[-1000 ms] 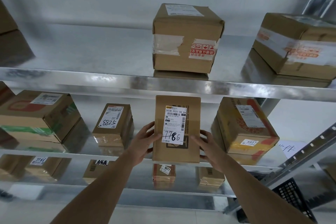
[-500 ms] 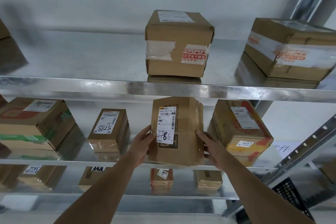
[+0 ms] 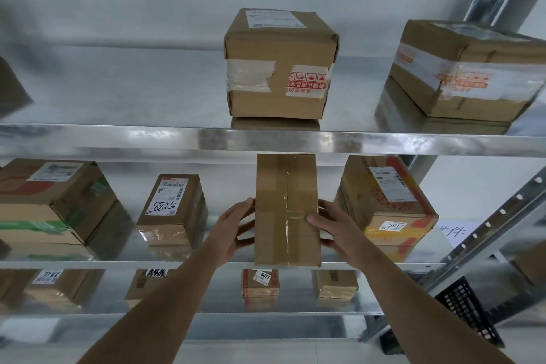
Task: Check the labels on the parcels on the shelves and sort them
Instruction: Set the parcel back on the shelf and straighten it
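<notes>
I hold a tall brown cardboard parcel [image 3: 286, 210] upright in front of the middle shelf [image 3: 118, 263]. Its taped seam side faces me and its label is turned out of sight. My left hand [image 3: 236, 224] grips its left side, fingers wrapped behind. My right hand [image 3: 331, 223] grips its right side, thumb on the front face. A parcel marked 5288 [image 3: 172, 210] stands to its left, and a yellow-printed parcel marked 5917 [image 3: 387, 204] to its right.
The top shelf [image 3: 266, 139] carries a taped cube box [image 3: 280, 63] and a larger box [image 3: 469, 71] at the right. A green-striped box [image 3: 50, 201] sits at the middle shelf's left. Several small parcels stand on the lower shelf [image 3: 192, 315]. A black crate [image 3: 466, 310] sits at the lower right.
Both hands have turned the held parcel about its upright axis: the label marked 7786 faced me a second ago, and now the taped side does.
</notes>
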